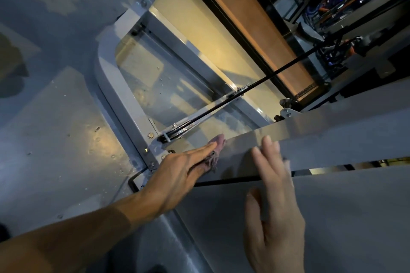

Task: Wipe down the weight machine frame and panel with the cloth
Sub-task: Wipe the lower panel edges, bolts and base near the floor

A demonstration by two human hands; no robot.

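Note:
The weight machine's grey frame [124,95] curves across the middle of the view, around a clear panel [168,77]. A flat grey panel [332,139] runs out to the right. My left hand [184,170] lies with straight fingers on that grey panel near the frame's corner and presses a small, dark, frayed cloth [211,159] against it; most of the cloth is hidden under the fingers. My right hand [275,201] rests flat on the grey panel to the right, fingers straight and spread, holding nothing.
A black cable [277,73] runs from a pulley [177,132] at the frame's corner up to the right. Bolts dot the frame. Behind the clear panel is a yellow-lit floor and a brown strip [255,24]. More machines stand at the top right.

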